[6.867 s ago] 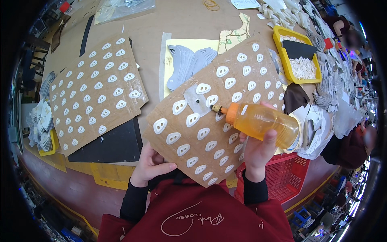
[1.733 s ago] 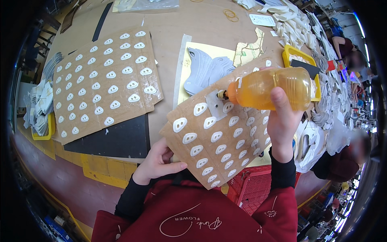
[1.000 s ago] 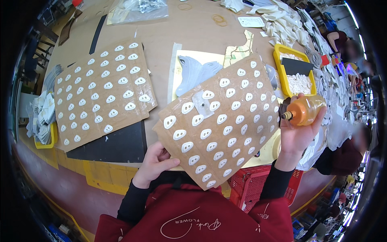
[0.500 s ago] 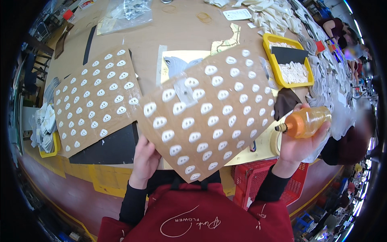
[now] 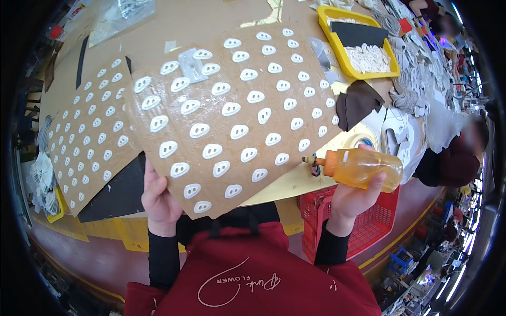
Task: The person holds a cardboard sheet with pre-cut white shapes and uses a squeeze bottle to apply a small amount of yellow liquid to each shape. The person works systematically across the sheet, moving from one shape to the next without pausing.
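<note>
Gripping the lower edge of the raised cardboard sheet [image 5: 232, 116] of white oval pieces, the left hand [image 5: 161, 197] is closed; right of that sheet, the right hand [image 5: 350, 197] clasps an amber glue bottle [image 5: 358, 167] lying sideways.

Workshop, small-parts production. My counter [image 5: 211, 21] carries cardboard sheets [image 5: 89, 137] of white cut pieces, a yellow tray [image 5: 345, 55] of more, and stacked grey material scraps [image 5: 408, 97]. Red crate [image 5: 369, 226] beneath.

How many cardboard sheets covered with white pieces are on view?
2. One cardboard sheet is lifted by the left hand; the other sheet lies flat on the table to its left. More may be hidden.
</note>
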Available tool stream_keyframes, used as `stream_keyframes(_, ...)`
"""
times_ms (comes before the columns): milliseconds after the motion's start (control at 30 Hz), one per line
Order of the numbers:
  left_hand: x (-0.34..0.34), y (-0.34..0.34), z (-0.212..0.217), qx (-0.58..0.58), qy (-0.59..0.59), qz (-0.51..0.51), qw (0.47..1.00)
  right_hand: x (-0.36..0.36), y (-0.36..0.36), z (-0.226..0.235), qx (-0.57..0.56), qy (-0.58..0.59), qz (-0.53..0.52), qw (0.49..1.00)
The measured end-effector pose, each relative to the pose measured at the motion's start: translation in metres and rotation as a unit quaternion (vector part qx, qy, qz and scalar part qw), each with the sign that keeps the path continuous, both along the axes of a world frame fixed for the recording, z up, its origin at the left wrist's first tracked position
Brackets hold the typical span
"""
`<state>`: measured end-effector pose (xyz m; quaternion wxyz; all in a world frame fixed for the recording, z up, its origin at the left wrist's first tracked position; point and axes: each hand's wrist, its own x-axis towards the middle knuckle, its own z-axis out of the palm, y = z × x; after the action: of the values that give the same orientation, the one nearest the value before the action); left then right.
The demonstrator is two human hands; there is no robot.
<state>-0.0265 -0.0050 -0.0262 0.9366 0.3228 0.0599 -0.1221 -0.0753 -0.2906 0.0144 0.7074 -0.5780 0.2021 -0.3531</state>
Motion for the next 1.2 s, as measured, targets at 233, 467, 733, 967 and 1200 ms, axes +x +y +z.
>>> stream_keyframes(233,-0.002,0.003,-0.005,0.012,0.012,0.003,1.0,-0.014,0.006,-0.022,-0.017,0.017,0.041,0.999)
stream_keyframes(467,-0.003,0.005,-0.009,0.04,0.001,-0.002,0.999,-0.022,0.009,-0.045,0.037,0.014,-0.017,0.999)
stream_keyframes(733,-0.005,0.01,-0.016,0.058,-0.006,-0.004,0.998,-0.023,0.015,-0.044,0.01,-0.002,-0.023,1.0)
stream_keyframes(967,-0.007,0.012,-0.019,0.049,-0.004,0.004,0.999,-0.025,0.021,-0.039,-0.029,-0.015,-0.02,0.999)
stream_keyframes(1200,-0.007,0.012,-0.019,0.048,-0.011,0.001,0.999,-0.027,0.028,-0.031,-0.064,-0.013,0.036,0.997)
